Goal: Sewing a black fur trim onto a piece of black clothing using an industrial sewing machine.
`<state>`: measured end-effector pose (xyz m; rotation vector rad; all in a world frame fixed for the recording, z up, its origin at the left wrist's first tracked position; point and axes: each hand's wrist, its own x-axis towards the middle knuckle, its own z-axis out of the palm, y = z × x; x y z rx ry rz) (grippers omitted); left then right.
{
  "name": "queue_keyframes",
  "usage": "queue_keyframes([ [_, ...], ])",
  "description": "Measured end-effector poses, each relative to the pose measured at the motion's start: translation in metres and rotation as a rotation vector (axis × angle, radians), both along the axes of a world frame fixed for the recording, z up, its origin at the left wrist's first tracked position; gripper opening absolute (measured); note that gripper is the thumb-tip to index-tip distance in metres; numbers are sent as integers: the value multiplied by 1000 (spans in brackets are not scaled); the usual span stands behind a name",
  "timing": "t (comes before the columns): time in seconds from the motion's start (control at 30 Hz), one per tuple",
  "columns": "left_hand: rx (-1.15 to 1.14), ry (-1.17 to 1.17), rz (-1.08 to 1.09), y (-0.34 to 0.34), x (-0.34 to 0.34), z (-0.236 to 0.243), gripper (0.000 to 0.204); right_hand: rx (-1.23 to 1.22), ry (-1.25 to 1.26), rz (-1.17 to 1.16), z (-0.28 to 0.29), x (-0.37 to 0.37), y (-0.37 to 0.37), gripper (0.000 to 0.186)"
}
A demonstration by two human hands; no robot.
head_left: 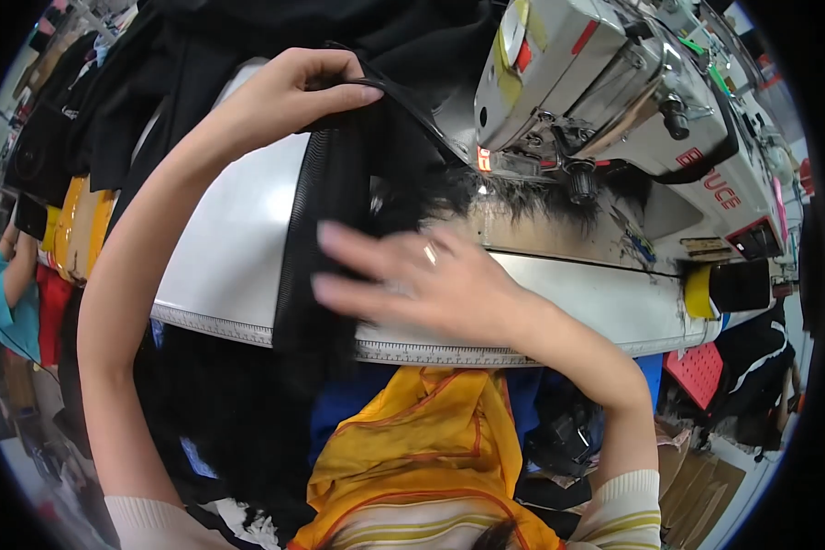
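Note:
My left hand (325, 84) is closed in a pinch on black fabric (412, 115), beside the sewing machine (605, 92). A narrow dark edge of this fabric runs from my thumb to the lit needle area. Below my left hand, a black ribbed strip (302, 206) with a fuzzy side hangs over the table's front edge. My right hand (422, 275) is blurred by motion, with its stretched fingers apart over the fuzzy part and no grip visible. It wears a ring.
Black fuzz (522, 197) lies around the needle plate. Thread snips (634, 238) rest to the right on the machine bed. A measuring tape (412, 353) lines the white table's front edge. More black cloth (394, 32) is heaped behind. Another person's arm (20, 266) shows at far left.

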<state>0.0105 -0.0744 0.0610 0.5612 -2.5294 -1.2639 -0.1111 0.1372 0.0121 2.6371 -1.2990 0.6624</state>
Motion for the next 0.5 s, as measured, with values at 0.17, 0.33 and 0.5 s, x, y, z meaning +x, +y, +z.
queue_keyframes([
  [0.17,-1157,158,131,57,23,-11,18,307,-136,-89,-23,-19,-11,44],
  [0.33,-723,27,-63,113,63,-63,28,92,-580,-255,-11,-25,-25,38],
  [0.5,-740,-257,34,80,44,-75,37,116,-235,-473,-11,-33,-50,31],
])
